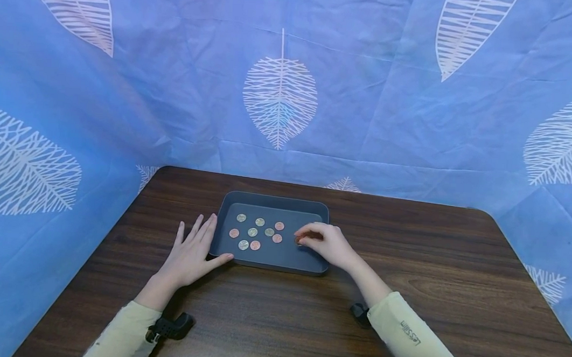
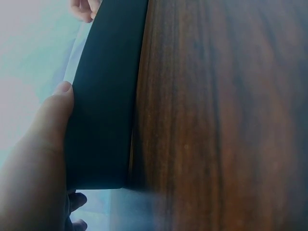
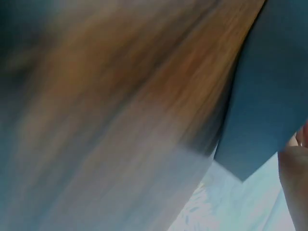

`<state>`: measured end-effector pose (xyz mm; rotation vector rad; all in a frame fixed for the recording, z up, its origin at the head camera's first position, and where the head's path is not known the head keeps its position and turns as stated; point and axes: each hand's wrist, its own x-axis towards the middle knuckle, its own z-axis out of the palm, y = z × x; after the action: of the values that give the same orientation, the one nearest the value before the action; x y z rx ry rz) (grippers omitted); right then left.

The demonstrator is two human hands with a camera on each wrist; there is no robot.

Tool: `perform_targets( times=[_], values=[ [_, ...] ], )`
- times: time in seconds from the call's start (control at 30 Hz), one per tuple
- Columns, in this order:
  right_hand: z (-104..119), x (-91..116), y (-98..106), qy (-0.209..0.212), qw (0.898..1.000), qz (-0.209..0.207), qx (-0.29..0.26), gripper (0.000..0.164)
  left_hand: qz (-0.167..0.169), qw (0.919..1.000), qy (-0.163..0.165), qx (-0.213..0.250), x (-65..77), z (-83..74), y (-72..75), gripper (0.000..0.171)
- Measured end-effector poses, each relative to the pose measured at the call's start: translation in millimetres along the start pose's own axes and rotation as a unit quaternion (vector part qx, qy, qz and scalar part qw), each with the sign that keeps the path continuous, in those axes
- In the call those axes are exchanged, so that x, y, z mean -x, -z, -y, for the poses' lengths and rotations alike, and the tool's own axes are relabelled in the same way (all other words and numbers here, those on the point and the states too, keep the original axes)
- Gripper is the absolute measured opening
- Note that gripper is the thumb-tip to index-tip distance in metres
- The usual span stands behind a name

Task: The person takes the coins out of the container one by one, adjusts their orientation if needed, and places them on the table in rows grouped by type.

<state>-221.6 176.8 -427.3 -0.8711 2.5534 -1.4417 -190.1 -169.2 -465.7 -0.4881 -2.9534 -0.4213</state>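
Observation:
A dark grey rectangular tray lies on the table, holding several silver-coloured coins and several copper-coloured coins spread over its left and middle parts. My left hand rests at the tray's front left corner, fingers straight along the left side and thumb at the front rim. The left wrist view shows that thumb against the tray's outer wall. Over the right part of the tray, my right hand pinches a copper-coloured coin, partly hidden by the fingertips. Only an edge of this hand appears in the right wrist view.
A dark brown wooden table spreads around the tray. Behind it and at both sides hangs a blue cloth with white leaf prints. Each wrist bears a black strapped device.

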Motion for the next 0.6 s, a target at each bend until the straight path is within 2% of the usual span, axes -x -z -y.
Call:
perform_targets(
  times=[0.13,0.27,0.47,0.6],
  values=[
    [-3.1,8.3,14.0,-0.005,0.999,-0.033,-0.014,0.024,0.005,1.0000,0.003,0.002,0.5,-0.5,0.3,0.108],
    [-10.1,16.4,31.0,-0.036,0.996,-0.080,-0.019,0.026,0.007,0.9999,0.005,0.006,0.5,-1.0,0.9,0.108],
    [-21.3,26.7,52.3,-0.097,0.981,-0.164,0.033,0.026,0.008,0.9999,0.006,0.010,0.2,-1.3,0.9,0.108],
    [-30.0,29.3,58.4,-0.136,0.973,-0.178,0.065,0.025,0.008,0.9999,0.005,0.011,0.0,-1.2,1.1,0.108]
  ],
)
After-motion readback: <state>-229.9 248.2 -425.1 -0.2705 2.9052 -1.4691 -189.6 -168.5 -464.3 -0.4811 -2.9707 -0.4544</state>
